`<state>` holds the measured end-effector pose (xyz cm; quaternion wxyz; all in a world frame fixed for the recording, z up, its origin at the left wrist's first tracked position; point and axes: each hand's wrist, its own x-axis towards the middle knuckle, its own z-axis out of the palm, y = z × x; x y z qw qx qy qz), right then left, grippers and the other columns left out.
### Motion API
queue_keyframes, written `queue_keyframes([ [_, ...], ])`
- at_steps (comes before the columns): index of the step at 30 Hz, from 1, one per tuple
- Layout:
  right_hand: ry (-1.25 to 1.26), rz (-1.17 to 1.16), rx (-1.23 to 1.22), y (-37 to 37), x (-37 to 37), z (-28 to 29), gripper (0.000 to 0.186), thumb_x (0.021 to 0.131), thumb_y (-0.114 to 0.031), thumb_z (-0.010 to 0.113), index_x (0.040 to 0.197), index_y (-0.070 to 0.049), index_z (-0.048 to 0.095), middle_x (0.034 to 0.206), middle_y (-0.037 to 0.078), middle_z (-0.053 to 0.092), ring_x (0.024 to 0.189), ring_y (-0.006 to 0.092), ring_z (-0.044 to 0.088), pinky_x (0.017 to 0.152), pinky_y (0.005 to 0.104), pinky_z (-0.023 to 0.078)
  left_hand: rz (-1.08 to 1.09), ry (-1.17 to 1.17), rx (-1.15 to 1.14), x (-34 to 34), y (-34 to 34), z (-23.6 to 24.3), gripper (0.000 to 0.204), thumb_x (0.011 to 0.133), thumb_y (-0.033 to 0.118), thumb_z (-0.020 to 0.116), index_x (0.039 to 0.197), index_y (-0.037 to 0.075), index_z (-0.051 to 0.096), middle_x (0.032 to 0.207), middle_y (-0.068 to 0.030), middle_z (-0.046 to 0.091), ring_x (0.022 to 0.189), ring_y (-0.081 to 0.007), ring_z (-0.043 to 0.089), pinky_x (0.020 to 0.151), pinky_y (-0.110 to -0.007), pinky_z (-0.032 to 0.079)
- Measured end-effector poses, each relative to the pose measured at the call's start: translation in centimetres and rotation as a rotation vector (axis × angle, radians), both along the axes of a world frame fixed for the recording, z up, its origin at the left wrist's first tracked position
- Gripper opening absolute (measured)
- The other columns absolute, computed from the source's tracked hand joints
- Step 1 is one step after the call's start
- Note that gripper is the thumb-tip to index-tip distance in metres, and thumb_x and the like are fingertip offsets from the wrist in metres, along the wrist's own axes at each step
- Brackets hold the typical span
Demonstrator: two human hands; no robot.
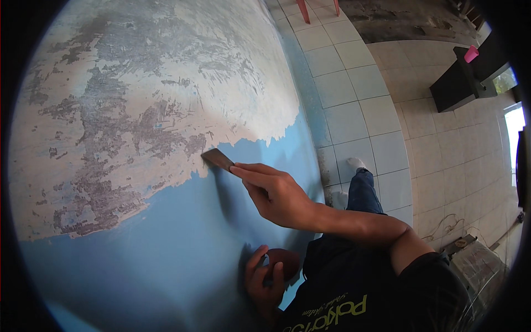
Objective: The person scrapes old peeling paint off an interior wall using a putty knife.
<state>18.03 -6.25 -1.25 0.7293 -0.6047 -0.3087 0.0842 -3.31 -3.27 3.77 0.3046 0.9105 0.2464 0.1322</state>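
Observation:
My right hand [282,193] is closed around a scraper [218,159], whose flat metal blade meets the wall where blue paint borders a stripped patch. Lower down, my left hand [265,279] is close to the blue part of the wall [166,260], with its fingers bent around a round, dark reddish-brown piece [284,263]. That piece looks thin and disc-like, but its exact kind is not plain. Above the ragged paint edge, the wall's stripped area [149,105] shows whitish and grey patches.
A tiled ledge [354,116] runs along the wall's foot, and my foot [357,163] stands on it. Red furniture legs [303,11] show at the top. To the right are a dark block-like stand [456,83], a pink cup [471,53] and a plastic-covered object [478,265].

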Motion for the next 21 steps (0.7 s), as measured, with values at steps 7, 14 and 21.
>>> queue_keyframes([
  [7, 0.042, 0.018, -0.046, 0.1, 0.5, 0.2, 0.037, 0.095, 0.006, 0.059, 0.131, 0.000, 0.063, 0.127, 0.023, 0.066, 0.103, 0.0365, 0.071, 0.083, 0.0380, 0.060, -0.026, 0.008, 0.043, 0.0, 0.0, 0.0, 0.015, 0.085, 0.008, 0.076, 0.083, -0.003, 0.067, 0.126, -0.0194, 0.066, 0.111, -0.0352, 0.068, 0.088, -0.039, 0.057],
  [14, -0.016, 0.018, -0.053, -0.4, -1.1, 0.0, 0.035, 0.095, 0.004, 0.060, 0.130, 0.000, 0.064, 0.127, 0.022, 0.066, 0.101, 0.0378, 0.071, 0.080, 0.0377, 0.060, -0.035, -0.004, 0.048, -0.5, 0.4, -0.4, 0.015, 0.086, 0.008, 0.076, 0.082, -0.003, 0.067, 0.125, -0.0196, 0.066, 0.111, -0.0353, 0.068, 0.089, -0.039, 0.057],
  [21, 0.042, 0.055, -0.070, -0.7, -1.5, 0.6, 0.039, 0.093, 0.001, 0.059, 0.131, -0.003, 0.063, 0.128, 0.019, 0.065, 0.100, 0.0399, 0.070, 0.084, 0.0420, 0.059, -0.016, 0.015, 0.005, -0.4, 0.5, -0.3, 0.016, 0.086, 0.008, 0.076, 0.081, -0.003, 0.066, 0.126, -0.0197, 0.066, 0.114, -0.0349, 0.067, 0.089, -0.039, 0.057],
])
